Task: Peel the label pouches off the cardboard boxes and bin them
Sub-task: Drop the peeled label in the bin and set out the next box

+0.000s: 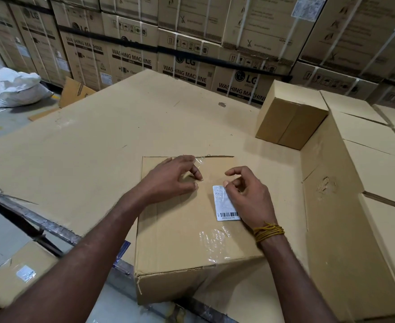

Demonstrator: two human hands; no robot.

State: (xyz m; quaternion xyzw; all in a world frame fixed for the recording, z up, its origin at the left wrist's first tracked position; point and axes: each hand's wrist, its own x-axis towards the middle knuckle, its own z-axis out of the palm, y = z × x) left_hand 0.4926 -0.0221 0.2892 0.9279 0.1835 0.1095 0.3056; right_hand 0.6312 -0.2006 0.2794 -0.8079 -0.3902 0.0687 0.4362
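- Left hand (173,177): over the far part of the box top, fingers curled, fingertips on a clear film edge (197,163) near the far rim; whether it pinches the film cannot be told.
- Right hand (247,194): fingers curled, thumb and forefinger tips at the top corner of the label pouch (225,203); a true pinch cannot be confirmed. Yellow cord (268,230) wound round the wrist.
- Label pouch: white slip with printed lines and a barcode at its near end, lying flat on the box top, right of centre, partly under the right hand.
- Cardboard box (184,229): closed, plain brown, standing on the bench at its near edge; wrinkled clear tape (212,238) on the near right part of its top.
- Bench (87,141): broad surface covered in flat cardboard sheet, metal rim along the near left side.
- Small box (289,117): closed, on the bench, far right.
- Long cartons (359,159): stacked along the right edge.
- Lower box (17,273): below the bench, near left, bearing a small white label.
- White sacks (19,87): on the floor, far left.
- Washing-machine cartons (191,50): strapped stacks forming the back wall.
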